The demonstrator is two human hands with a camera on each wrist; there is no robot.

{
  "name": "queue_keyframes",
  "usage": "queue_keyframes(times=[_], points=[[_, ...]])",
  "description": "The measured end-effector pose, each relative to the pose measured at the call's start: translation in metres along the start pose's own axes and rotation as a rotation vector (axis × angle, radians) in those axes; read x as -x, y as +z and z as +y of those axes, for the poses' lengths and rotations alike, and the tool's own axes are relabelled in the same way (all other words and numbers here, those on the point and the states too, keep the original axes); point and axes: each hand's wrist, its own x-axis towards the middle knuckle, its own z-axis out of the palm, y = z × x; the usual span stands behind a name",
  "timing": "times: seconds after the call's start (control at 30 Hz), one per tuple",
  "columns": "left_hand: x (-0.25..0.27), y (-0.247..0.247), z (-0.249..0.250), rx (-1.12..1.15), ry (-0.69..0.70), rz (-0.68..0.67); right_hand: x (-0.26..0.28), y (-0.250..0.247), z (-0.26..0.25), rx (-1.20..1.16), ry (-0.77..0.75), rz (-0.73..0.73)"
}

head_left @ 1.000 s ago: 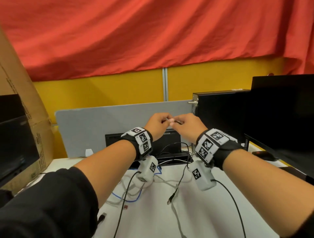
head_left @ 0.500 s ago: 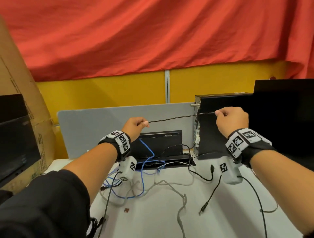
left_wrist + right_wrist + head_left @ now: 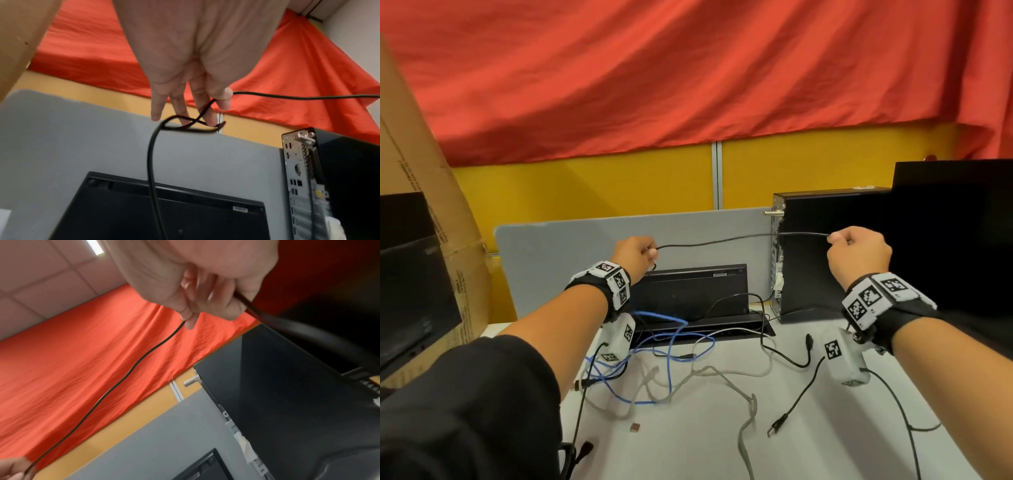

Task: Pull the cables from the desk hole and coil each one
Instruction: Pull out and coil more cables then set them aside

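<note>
Red curtain hangs behind a white tabletop (image 3: 825, 445); above its cable hatch (image 3: 688, 298), left hand (image 3: 631, 255) and right hand (image 3: 859, 253) each pinch a stretched black cable (image 3: 722, 240); loops beneath could snag the blue cable (image 3: 671, 342)

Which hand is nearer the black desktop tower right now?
Right. The right hand hangs in front of the black desktop tower, overlapping it in the head view; the left hand is off to the tower's left, before the grey divider panel.
</note>
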Motion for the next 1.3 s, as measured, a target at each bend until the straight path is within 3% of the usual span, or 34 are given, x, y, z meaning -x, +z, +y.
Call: queue_keyframes(times=[0.13,0.2,0.3,0.37,0.47,0.53,0.6,0.77,0.93,1.1,1.3], points=[[0.004,0.007,0.011,0.048,0.04,0.022,0.018,0.005,-0.006,0.114,0.018,-0.362],[0.005,0.012,0.023,0.062,0.089,-0.009,0.029,0.008,-0.018,0.271,-0.049,-0.476],[0.008,0.021,0.045,0.067,0.165,-0.06,0.046,0.018,-0.039,0.375,-0.264,-0.446],[0.011,0.026,0.06,0.075,0.229,-0.099,0.056,0.025,-0.053,0.406,-0.516,-0.39],[0.018,0.03,0.081,0.092,0.351,-0.139,0.065,0.035,-0.071,0.318,-0.725,-0.567],[0.021,0.029,0.088,0.113,0.395,-0.144,0.064,0.036,-0.075,0.169,-0.698,-0.63],[0.023,0.026,0.09,0.106,0.402,-0.171,0.061,0.032,-0.075,0.041,-0.632,-0.568],[0.031,0.023,0.092,-0.111,0.431,-0.289,0.062,0.031,-0.069,0.027,-0.561,-0.513],[0.03,0.01,0.052,-0.282,0.245,-0.371,0.028,0.011,-0.056,-0.066,-0.332,-0.296],[0.03,-0.004,0.022,-0.051,0.191,-0.222,0.017,0.004,-0.035,0.009,-0.315,-0.271],[0.023,-0.013,0.023,-0.059,0.155,-0.094,0.019,0.01,-0.023,0.035,-0.27,-0.244]])
